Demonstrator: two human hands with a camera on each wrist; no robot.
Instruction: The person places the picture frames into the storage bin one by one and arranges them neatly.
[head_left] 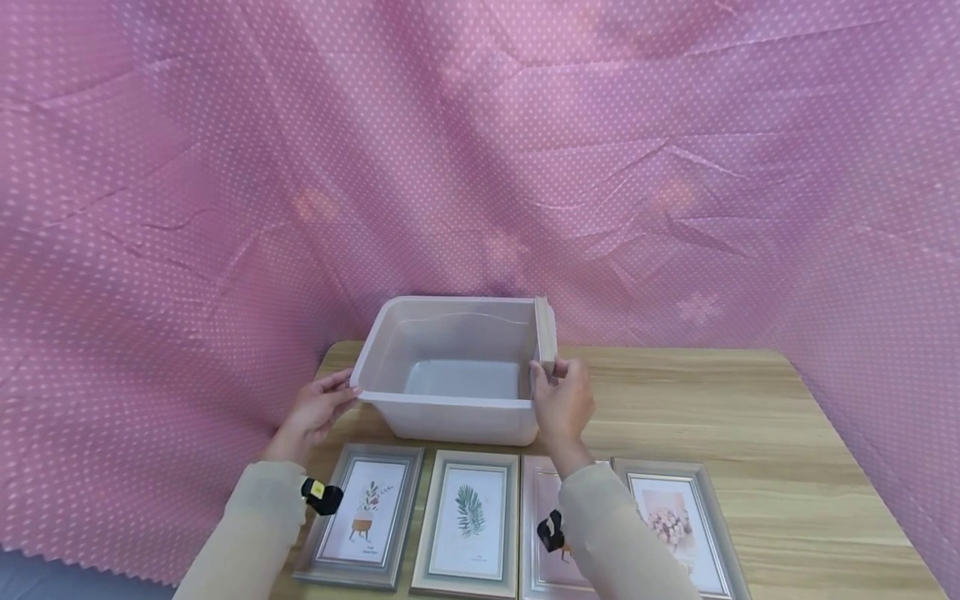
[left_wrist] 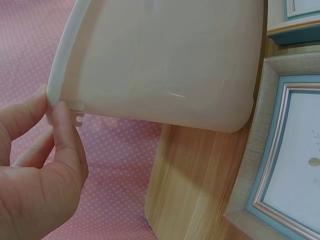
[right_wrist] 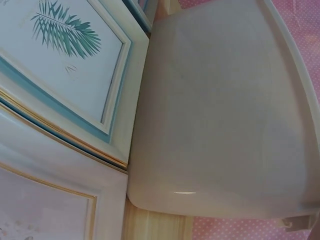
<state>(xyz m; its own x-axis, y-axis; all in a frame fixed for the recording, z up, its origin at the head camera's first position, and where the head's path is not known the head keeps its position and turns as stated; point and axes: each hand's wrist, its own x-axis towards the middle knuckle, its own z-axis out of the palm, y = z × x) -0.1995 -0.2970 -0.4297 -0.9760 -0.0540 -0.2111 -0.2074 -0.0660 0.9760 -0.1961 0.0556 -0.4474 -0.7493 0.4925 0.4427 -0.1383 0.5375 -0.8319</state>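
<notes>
A pale plastic bin (head_left: 453, 421) stands at the back of the wooden table. My left hand (head_left: 321, 408) pinches its rim at the front left corner; the left wrist view shows thumb and fingers of this hand (left_wrist: 47, 170) on either side of the lip. At the bin's right end, a picture frame (head_left: 547, 329) stands edge-on against the inner wall. Its near end is pinched between thumb and fingers of my right hand (head_left: 564, 404). In the right wrist view the bin's outer wall (right_wrist: 225, 110) fills most of the picture and hides the held frame.
Several framed pictures lie face up in a row before the bin: a potted plant print (head_left: 365, 517), a green leaf print (head_left: 468, 521), one partly under my right arm, and a flower print (head_left: 671, 517). Pink dotted cloth (head_left: 487, 150) hangs behind the table (head_left: 697, 400).
</notes>
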